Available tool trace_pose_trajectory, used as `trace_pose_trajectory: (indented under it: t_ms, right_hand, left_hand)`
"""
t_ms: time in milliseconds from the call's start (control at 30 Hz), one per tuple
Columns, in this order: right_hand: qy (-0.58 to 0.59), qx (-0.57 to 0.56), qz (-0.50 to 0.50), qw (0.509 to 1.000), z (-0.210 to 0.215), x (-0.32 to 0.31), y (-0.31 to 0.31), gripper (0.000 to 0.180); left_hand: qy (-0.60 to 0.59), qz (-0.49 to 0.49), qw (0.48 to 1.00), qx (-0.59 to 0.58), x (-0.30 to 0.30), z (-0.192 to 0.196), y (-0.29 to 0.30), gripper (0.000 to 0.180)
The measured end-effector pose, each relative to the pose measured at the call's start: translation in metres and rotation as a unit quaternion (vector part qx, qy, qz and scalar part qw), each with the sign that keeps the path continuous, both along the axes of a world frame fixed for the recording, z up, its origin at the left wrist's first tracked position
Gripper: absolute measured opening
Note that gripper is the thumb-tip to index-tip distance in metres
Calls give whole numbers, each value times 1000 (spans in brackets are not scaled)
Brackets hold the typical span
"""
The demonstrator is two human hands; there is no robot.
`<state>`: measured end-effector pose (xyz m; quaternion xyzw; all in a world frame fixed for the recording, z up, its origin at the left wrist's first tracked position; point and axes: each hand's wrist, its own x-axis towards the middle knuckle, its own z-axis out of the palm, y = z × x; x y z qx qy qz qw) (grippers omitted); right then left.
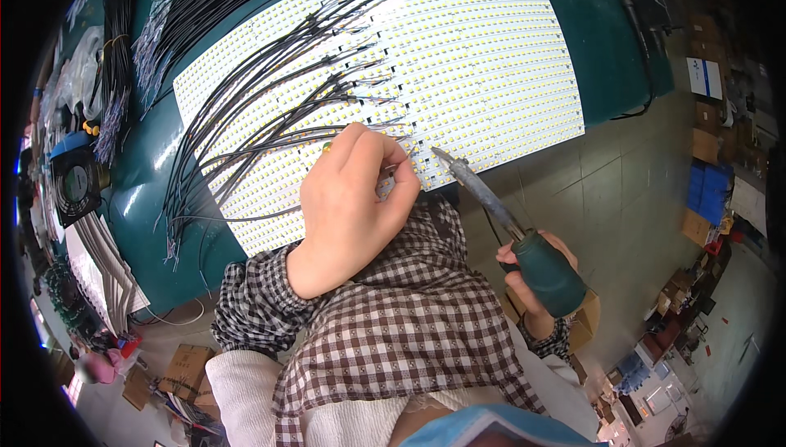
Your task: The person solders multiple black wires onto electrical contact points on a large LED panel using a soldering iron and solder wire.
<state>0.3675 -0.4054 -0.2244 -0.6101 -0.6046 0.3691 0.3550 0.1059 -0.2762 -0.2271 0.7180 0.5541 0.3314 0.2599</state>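
Note:
A large white LED board [499, 54], set with rows of small yellow LEDs, lies on the green table top. Over its left part, my left hand [344, 201] is closed in a pinch near the front edge, on what looks like the thin wire end of a black cable; the fingers partly hide it. A soldering iron [552, 275] with a green handle is gripped by my right hand [530, 298]. Its grey metal tip points up and left, just right of my left fingertips, close to the board. Several black cables [237, 103] with stripped, thin wire ends lie across the board's left half.
Bundles of black cables [119, 29] lie on the green table [147, 193] at the far left. A small black fan [75, 185] stands at the left edge, near a stack of white strips [98, 267]. Cardboard boxes [187, 369] stand on the floor.

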Motion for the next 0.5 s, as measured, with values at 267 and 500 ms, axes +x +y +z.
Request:
trace_pose_trajectory:
  t_ms: [267,500]
  right_hand:
    - [-52,34,48,997,-3,-2,2,51]
    - [-55,52,62,995,-1,-4,10,53]
  left_hand:
    - [-8,-5,999,-37,-1,4,0,15]
    - [-9,-5,1000,-27,-1,2,1,15]
